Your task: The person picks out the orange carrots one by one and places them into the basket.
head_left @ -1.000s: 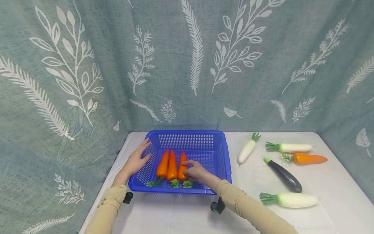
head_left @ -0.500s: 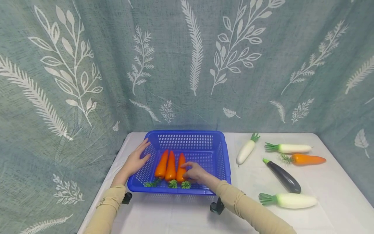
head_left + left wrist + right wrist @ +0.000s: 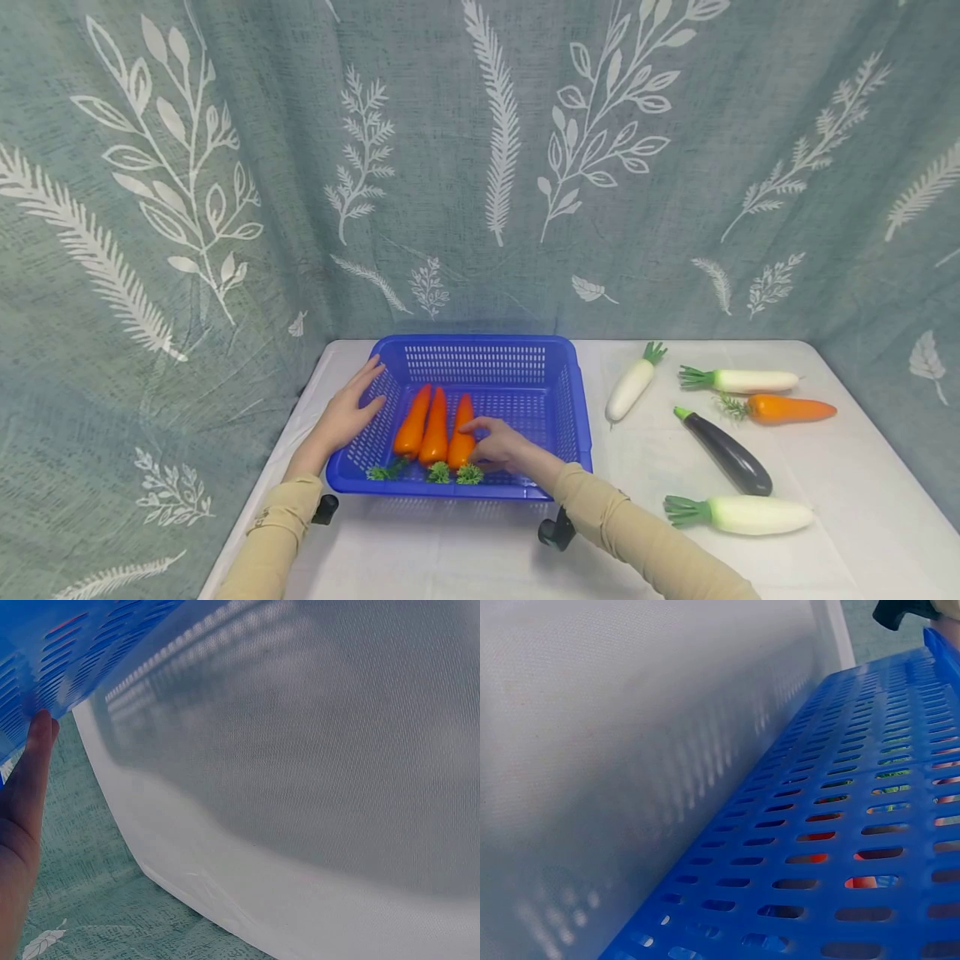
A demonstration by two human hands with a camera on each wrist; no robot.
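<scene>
In the head view, three orange carrots (image 3: 411, 433) lie side by side in a blue plastic basket (image 3: 480, 342), leafy green ends toward its near wall. My right hand (image 3: 497, 443) reaches in over the near right side. Its thumb and fingers hold the rightmost carrot (image 3: 459, 437) low on its thick part; some fingertips are hidden. My left hand (image 3: 347, 419) rests on the basket's left rim, fingers long and straight, thumb toward the inside. The left wrist view shows its fingers (image 3: 39, 742) against the slotted outer wall. Orange shows through the basket slots (image 3: 807, 858) in the right wrist view.
Right of the basket on the white table (image 3: 480, 554) lie white radishes (image 3: 761, 514), another carrot (image 3: 793, 408) and a dark eggplant (image 3: 726, 452). One small radish (image 3: 632, 389) lies nearest the basket. A patterned green curtain (image 3: 465, 175) stands behind and at both sides.
The three carrots have shifted a little to the left inside the basket. My right hand has moved slightly left with the rightmost carrot. My left hand has stayed on the rim.
</scene>
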